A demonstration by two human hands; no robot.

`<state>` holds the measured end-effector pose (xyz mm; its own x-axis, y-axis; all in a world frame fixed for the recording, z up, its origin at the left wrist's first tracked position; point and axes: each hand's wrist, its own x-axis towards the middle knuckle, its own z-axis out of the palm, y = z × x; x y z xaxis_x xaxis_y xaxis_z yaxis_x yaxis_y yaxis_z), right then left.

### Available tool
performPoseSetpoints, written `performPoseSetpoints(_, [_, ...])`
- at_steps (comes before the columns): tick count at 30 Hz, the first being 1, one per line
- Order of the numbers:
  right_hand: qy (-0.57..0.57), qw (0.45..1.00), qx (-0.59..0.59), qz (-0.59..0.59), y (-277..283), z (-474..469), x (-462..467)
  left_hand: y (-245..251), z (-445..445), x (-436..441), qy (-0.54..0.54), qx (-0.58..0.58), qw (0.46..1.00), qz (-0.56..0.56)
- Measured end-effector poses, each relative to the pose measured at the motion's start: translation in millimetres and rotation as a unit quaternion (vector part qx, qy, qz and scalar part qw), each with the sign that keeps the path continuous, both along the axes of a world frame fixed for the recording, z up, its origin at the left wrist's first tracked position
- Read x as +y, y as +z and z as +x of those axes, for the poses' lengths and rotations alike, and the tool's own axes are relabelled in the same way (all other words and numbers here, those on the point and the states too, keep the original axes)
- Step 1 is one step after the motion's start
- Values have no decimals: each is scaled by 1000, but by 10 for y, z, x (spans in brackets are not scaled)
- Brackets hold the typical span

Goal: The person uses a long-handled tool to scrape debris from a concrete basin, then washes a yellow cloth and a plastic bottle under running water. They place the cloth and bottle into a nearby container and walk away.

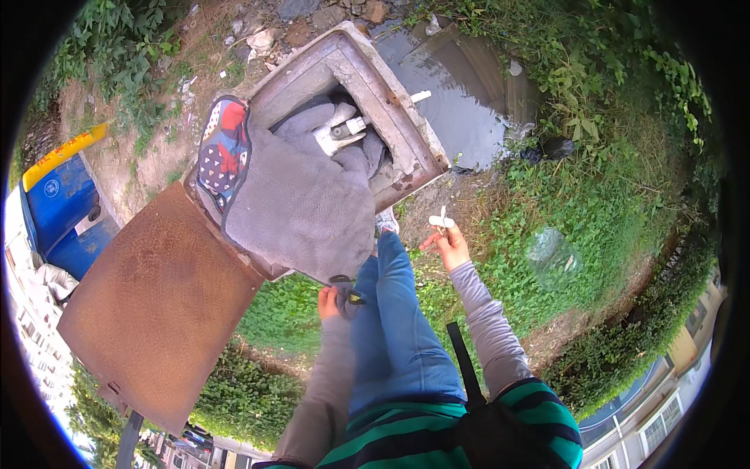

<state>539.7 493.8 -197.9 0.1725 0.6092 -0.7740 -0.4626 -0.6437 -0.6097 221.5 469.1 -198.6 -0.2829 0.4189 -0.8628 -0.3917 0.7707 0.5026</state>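
A grey fleece cover with a dark bound edge drapes over the near rim of a concrete pit box. Its left side shows a patterned fabric in red, blue and white. My left hand grips the cover's near end, where dark and yellow-green tabs show. Down in the box, more grey padding surrounds a white fitting, partly hidden, probably a meter or valve. My right hand is raised right of the box, holding a small white item, too small to name surely.
A rusty metal lid stands open at the box's left. Murky water lies beyond the right rim, with a white pipe end there. Rubble lies behind. Blue bins stand far left, and a clear plastic bag rests on the weeds.
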Motion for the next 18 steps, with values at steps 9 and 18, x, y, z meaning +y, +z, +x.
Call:
performPoseSetpoints(9, [158,981,-50,-101,475,-612,-1292,1135,436,581,-92,-278,943,157])
performPoseSetpoints(18, [248,967,-46,-15,751,-1192,-1029,1182,15,-2,-21,-243,968,57])
